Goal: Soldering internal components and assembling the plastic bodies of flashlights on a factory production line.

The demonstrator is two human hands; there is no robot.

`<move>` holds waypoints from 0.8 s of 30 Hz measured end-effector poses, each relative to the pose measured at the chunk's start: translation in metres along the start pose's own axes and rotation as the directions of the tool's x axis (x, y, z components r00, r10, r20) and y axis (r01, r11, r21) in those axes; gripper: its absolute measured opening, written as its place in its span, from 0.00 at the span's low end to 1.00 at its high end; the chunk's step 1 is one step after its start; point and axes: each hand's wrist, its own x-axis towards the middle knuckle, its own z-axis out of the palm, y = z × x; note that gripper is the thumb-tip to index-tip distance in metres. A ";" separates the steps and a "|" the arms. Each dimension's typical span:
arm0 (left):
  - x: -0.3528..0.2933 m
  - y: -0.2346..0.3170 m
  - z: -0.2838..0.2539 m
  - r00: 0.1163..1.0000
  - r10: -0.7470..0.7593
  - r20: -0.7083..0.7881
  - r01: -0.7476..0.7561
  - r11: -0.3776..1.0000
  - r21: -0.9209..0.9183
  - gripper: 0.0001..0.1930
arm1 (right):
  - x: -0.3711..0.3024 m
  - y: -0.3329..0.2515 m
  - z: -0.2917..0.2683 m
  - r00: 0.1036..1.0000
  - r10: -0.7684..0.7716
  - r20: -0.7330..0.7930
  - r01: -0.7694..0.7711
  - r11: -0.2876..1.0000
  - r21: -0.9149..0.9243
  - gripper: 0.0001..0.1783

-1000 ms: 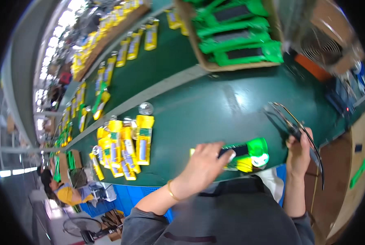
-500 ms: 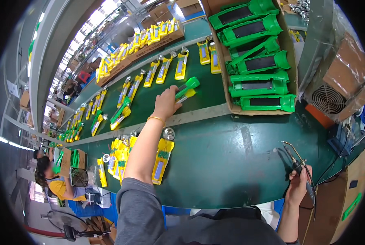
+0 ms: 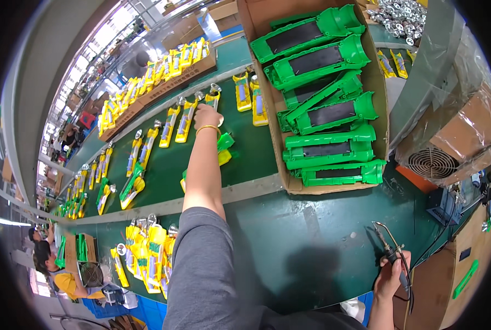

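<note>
Since the earlier frame, the left hand (image 3: 208, 116) is reaching further across the conveyor belt (image 3: 256, 154), fingers closing on a yellow part (image 3: 213, 98) at its far edge, leaving the green unit (image 3: 223, 144) mid-belt, while the right hand (image 3: 391, 275) is gripping the soldering tool (image 3: 387, 246) at the near-right corner.

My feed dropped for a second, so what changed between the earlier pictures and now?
The left hand carried a green-and-yellow unit from the near table out to the conveyor, let it go, and now reaches farther, to a yellow unit in the moving row. The right hand stayed at the table edge, gripping the soldering tool. The box of green housings is unchanged.
</note>
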 end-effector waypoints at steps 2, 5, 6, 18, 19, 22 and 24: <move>0.017 0.010 0.001 1.000 0.003 0.009 -0.003 0.999 0.034 0.30 | 0.000 -0.001 0.003 1.000 0.001 0.020 -0.001 1.000 -0.019 0.22; 0.009 0.036 -0.007 0.951 0.307 0.027 -0.284 0.906 -0.313 0.19 | 0.001 -0.003 0.006 0.999 -0.029 0.016 0.030 0.998 -0.058 0.23; -0.032 0.071 -0.016 0.952 0.301 0.065 -0.208 0.784 -0.585 0.20 | 0.002 -0.003 0.004 0.999 -0.042 -0.004 0.042 0.996 -0.081 0.23; -0.082 0.062 -0.073 0.933 0.349 0.082 -0.341 0.935 -0.099 0.33 | 0.002 0.000 0.002 0.987 -0.058 0.149 0.055 0.998 0.026 0.14; -0.087 0.047 -0.088 0.924 0.381 -0.025 -0.381 0.913 -0.146 0.33 | 0.004 0.002 0.000 0.984 -0.063 0.169 0.057 0.998 0.040 0.14; -0.129 -0.008 -0.149 0.889 0.450 -0.085 -0.458 0.879 -0.134 0.32 | 0.005 0.006 -0.007 0.975 -0.083 0.207 0.070 0.995 0.070 0.14; -0.183 -0.050 -0.172 0.899 0.435 0.042 -0.390 0.843 -0.371 0.31 | 0.004 0.005 -0.009 0.987 -0.078 0.139 0.068 0.995 0.073 0.14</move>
